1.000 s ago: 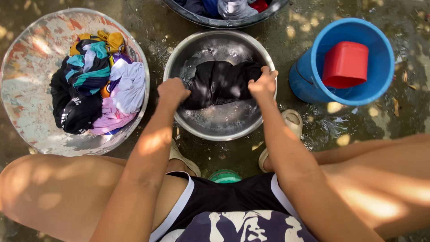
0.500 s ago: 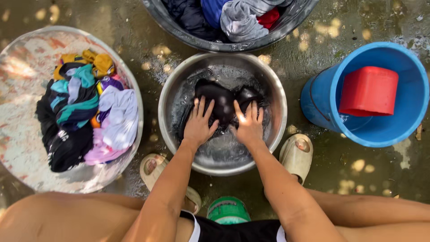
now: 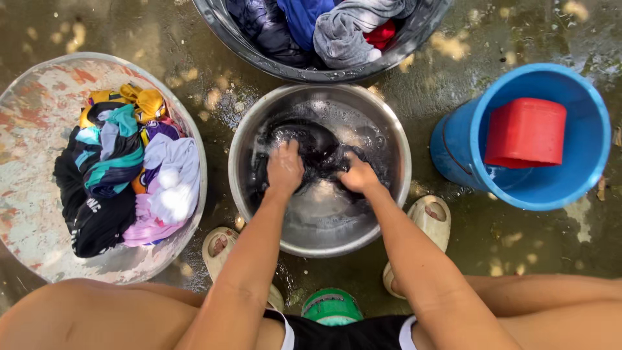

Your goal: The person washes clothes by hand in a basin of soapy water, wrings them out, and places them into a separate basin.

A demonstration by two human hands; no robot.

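- Wet concrete ground [image 3: 453, 259], dappled with sunlight, carries every vessel; the person squats over it in pale slip-on sandals [image 3: 431, 217].
- Centre: round stainless-steel basin [image 3: 243, 188] of soapy water. A black wet garment [image 3: 311, 146] lies submerged in it, toward 12 o'clock.
- Left hand [image 3: 284, 170]: fingers curled into a fist, bunching the garment's cloth at the basin's 10 o'clock side.
- Right hand [image 3: 357, 176]: likewise clenched on the cloth, just beside the left hand, toward 2 o'clock.
- Technique, as a judgement: keep both fists on separate folds and rub one against the other under the water line; keep the cloth low in the basin so suds do not slop over the rim.
- 9 o'clock: wide worn metal pan [image 3: 32, 129] holding a heap of mixed coloured clothes [image 3: 129, 168], well apart from the hands.
- 12 o'clock: dark tub [image 3: 259, 58] with blue, grey and red laundry, its rim close to the basin.
- 3 o'clock: blue plastic bucket [image 3: 453, 149] containing a red plastic scoop [image 3: 525, 133].
- 6 o'clock: a green round container lid [image 3: 332, 306], between the knees.
- Obstructions: none between hands and garment.
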